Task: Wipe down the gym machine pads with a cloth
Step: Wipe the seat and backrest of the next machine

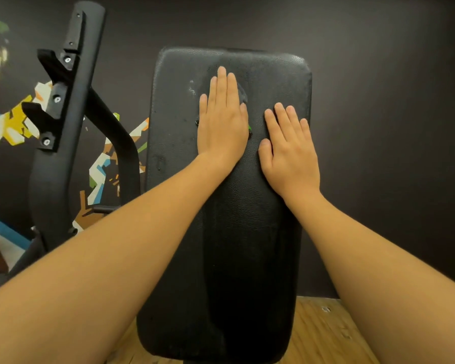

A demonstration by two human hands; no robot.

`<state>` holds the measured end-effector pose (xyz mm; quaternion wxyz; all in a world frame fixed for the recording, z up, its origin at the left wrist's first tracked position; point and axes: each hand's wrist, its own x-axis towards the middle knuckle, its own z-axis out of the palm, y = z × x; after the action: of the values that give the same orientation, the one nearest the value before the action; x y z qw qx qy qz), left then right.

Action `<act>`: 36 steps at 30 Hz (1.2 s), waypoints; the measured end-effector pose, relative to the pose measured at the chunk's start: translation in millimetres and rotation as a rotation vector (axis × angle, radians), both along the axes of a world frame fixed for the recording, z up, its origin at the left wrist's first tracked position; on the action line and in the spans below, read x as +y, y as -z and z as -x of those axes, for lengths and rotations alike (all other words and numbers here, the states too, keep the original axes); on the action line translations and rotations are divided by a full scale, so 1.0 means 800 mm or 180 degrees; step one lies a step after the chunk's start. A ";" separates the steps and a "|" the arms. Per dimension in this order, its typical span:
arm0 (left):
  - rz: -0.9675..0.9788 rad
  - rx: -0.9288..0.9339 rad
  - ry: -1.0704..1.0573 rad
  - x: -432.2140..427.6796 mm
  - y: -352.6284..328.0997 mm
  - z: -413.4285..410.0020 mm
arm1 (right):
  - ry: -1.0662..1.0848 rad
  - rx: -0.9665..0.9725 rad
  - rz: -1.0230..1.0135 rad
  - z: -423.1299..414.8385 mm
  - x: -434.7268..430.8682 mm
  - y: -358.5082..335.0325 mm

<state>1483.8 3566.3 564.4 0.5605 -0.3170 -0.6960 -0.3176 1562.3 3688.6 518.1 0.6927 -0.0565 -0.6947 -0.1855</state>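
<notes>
Hands lie flat on the black gym pad [174,232], which fills the middle of the head view and runs up to a rounded top edge. The left hand [222,122] rests on the upper middle of the pad, fingers straight and close together, pressing down on a dark cloth [243,95]. Only a thin grey edge of the cloth shows by the fingers, with a green speck near the thumb; the rest is hidden under the palm. The right hand [290,156] lies just beside it toward the pad's right edge, fingers straight and slightly spread, palm on the bare vinyl. Pale specks [192,88] mark the pad left of the cloth. A black steel upright [63,122] with bolted hooks stands left of the pad. Wooden floor [323,334] shows at the pad's lower right.
</notes>
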 end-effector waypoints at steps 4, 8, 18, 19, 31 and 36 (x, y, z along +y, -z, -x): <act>0.0177 -0.0010 0.0050 -0.011 0.037 0.001 | 0.0015 -0.0019 -0.0004 0.000 0.000 0.000; 0.0133 -0.0010 -0.0033 -0.007 0.002 0.001 | 0.0010 -0.0002 -0.0012 -0.001 0.001 0.000; 0.0201 0.0110 -0.0163 -0.011 0.052 0.005 | 0.0036 -0.0037 -0.0007 0.000 0.001 0.000; 0.0222 0.0130 -0.0176 -0.012 0.046 0.006 | 0.0026 -0.0027 -0.0009 -0.001 0.001 0.000; 0.0126 0.0017 -0.0251 -0.006 0.084 -0.004 | 0.0046 -0.0033 -0.0009 0.000 0.000 0.000; 0.0115 -0.0055 -0.0202 -0.003 0.060 -0.005 | -0.0002 0.0023 -0.0046 0.000 0.001 -0.001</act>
<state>1488.0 3563.8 516.3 0.5585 -0.3020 -0.7162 -0.2898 1562.0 3689.2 518.7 0.6957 -0.0520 -0.6908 -0.1901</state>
